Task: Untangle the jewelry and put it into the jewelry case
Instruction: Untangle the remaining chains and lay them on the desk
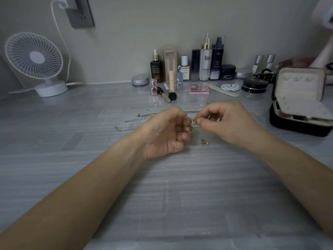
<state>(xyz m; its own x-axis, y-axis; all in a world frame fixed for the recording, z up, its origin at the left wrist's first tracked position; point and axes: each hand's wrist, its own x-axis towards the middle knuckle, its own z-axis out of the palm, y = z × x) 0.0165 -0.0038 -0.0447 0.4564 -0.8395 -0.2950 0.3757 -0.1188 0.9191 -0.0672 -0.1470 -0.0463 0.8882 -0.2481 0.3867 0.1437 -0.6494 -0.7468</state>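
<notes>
My left hand (164, 131) and my right hand (225, 120) meet over the middle of the table. Both pinch a small piece of a thin chain (192, 121) between their fingertips. Several silver chains (133, 120) lie stretched out on the table to the left, partly hidden behind my hands. A small gold piece (204, 141) lies on the table just below my right hand. The jewelry case (299, 105), black outside and cream inside, stands open at the right edge with its lid upright.
A row of cosmetic bottles (205, 58) lines the back wall, with makeup brushes (167, 92), a pink palette (199, 88) and a nail file (223, 90) in front. A white desk fan (36, 62) stands at the back left. The grey table (162, 195) extends toward me.
</notes>
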